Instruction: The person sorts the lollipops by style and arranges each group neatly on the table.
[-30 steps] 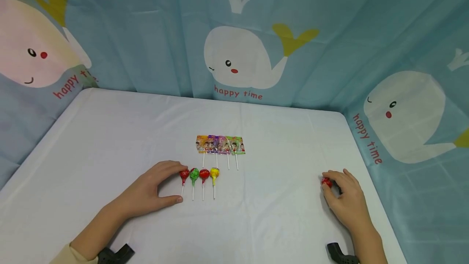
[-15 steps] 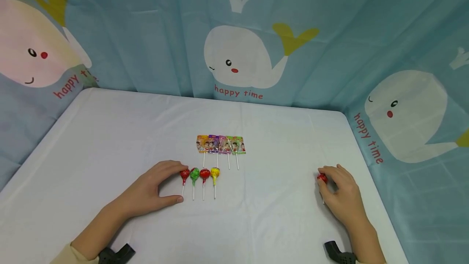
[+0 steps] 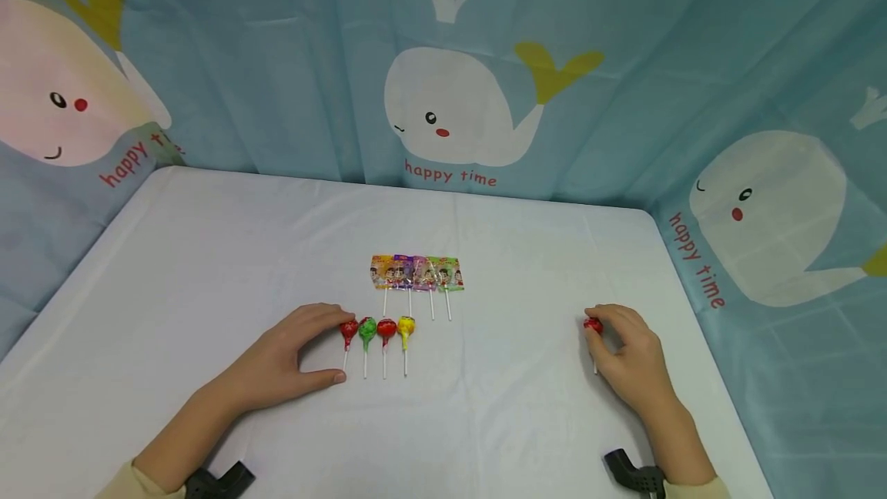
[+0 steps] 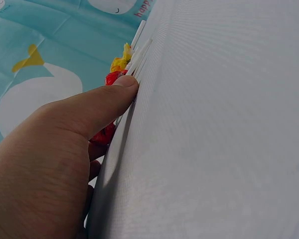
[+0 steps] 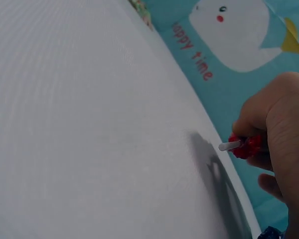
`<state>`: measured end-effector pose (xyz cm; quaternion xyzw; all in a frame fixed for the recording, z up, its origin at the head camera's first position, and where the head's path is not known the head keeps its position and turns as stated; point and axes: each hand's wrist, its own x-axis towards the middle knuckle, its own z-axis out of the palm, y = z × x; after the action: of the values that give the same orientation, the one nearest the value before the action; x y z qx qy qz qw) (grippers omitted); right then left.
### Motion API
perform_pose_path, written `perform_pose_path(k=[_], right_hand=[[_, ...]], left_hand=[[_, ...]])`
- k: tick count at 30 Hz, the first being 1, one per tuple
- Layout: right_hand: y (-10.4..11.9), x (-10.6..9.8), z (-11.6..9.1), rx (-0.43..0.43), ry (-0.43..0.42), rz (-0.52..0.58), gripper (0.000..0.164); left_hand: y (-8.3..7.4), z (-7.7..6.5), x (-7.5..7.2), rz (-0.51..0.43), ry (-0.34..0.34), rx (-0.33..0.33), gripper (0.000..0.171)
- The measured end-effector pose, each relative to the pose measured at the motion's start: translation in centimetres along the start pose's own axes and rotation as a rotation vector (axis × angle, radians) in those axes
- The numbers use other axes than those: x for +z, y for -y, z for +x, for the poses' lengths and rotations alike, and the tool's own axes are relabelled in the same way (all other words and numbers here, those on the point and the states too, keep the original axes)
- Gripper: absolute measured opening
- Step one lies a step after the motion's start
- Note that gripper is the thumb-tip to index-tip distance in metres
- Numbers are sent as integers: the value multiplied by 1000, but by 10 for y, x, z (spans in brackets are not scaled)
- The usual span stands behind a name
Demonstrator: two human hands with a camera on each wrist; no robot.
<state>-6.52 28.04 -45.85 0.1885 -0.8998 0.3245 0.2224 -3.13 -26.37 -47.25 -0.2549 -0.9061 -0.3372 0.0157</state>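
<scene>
My left hand (image 3: 294, 356) rests on the table, its fingertips touching the head of a red lollipop (image 3: 349, 329) and its thumb beside the stick. That lollipop starts a row with a green lollipop (image 3: 367, 329), a second red lollipop (image 3: 386, 328) and a yellow lollipop (image 3: 406, 327), sticks pointing toward me. Over the right side of the table, my right hand (image 3: 632, 360) pinches another red lollipop (image 3: 593, 325) between thumb and fingers. In the right wrist view, its white stick (image 5: 230, 146) juts out from the red wrapper (image 5: 246, 148).
Behind the row lie several flat lollipops in printed wrappers (image 3: 416, 273), side by side. A dark blue shiny thing (image 5: 271, 233) shows at the right wrist view's lower edge. The white-covered table (image 3: 527, 406) meets a blue whale-print curtain (image 3: 312, 98).
My right hand has moved left and slightly away from me, carrying the red lollipop. The left hand and the lollipops on the table have kept their places.
</scene>
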Motion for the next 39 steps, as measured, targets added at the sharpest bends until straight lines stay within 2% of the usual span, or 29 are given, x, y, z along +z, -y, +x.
perform_pose_path(k=[10,14,23,39], right_hand=[[4,12,10,-45,67,38,32],[9,16,16,-69,61,72,35],[23,33,32,-63,98,164,34],[39,58,45,-106,144,217,33]], left_hand=[[1,0,1,-12,8,-12,81],[2,-1,2,-11,9,-22,81],[2,-1,2,-6,3,-22,80],[1,-1,0,1,20,-41,80]])
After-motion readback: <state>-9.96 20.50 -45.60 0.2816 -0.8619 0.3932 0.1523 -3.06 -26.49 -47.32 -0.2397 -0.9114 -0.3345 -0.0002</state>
